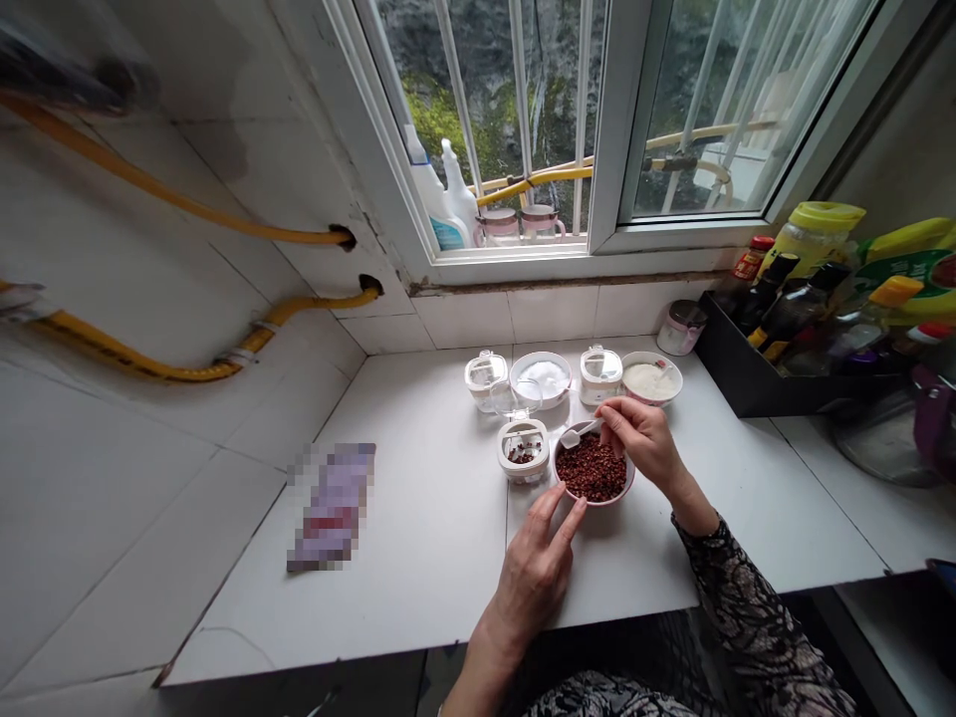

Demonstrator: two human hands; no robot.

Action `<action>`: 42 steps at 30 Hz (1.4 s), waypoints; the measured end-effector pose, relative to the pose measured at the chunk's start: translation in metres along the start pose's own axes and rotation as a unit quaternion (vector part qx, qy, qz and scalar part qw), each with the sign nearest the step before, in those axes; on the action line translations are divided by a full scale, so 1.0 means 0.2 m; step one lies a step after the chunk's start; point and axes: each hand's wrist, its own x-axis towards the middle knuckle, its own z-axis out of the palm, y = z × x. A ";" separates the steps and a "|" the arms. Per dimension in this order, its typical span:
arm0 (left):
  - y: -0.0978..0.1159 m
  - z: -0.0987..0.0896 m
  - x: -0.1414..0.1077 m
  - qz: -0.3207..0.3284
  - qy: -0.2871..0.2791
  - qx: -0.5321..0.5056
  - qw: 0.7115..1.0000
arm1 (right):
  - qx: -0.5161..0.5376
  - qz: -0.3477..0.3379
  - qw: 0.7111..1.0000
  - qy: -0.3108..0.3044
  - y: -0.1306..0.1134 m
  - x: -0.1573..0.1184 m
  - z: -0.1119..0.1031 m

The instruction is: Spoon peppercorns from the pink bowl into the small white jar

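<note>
My right hand (pixel 640 438) pinches the handle of a small white spoon (pixel 574 436) over a bowl (pixel 601 504) of reddish-brown peppercorns (pixel 594 470). The spoon's head is at the bowl's back left, near the peppercorns. My left hand (pixel 539 563) has its fingers stretched apart, with the tips at the bowl's near rim. Just left of the bowl stands a clear seasoning jar (pixel 523 468), its lid up and a few peppercorns inside. Behind are a bowl of white grains (pixel 545 380), a bowl of cream-coloured powder (pixel 652 380) and two more seasoning jars, the left one (pixel 487 373) and the right one (pixel 600 370).
A black box (pixel 736 373) of bottles stands at the right, beside a dark-lidded glass jar (pixel 681 329). A purple packet (pixel 333 508), blurred out, lies on the white counter (pixel 418 558) at left. Yellow pipes (pixel 201 370) run along the left wall, and a window is behind.
</note>
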 end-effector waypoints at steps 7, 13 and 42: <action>0.00 0.01 0.00 -0.001 0.013 -0.014 1.000 | -0.030 0.059 0.995 -0.070 0.04 -0.01 0.03; 0.00 0.01 0.00 -0.002 0.011 -0.012 1.000 | -0.017 0.103 0.992 -0.069 0.06 -0.01 0.04; 0.00 0.00 0.00 0.000 0.009 -0.002 1.000 | 0.040 0.124 0.991 -0.007 0.08 0.01 -0.01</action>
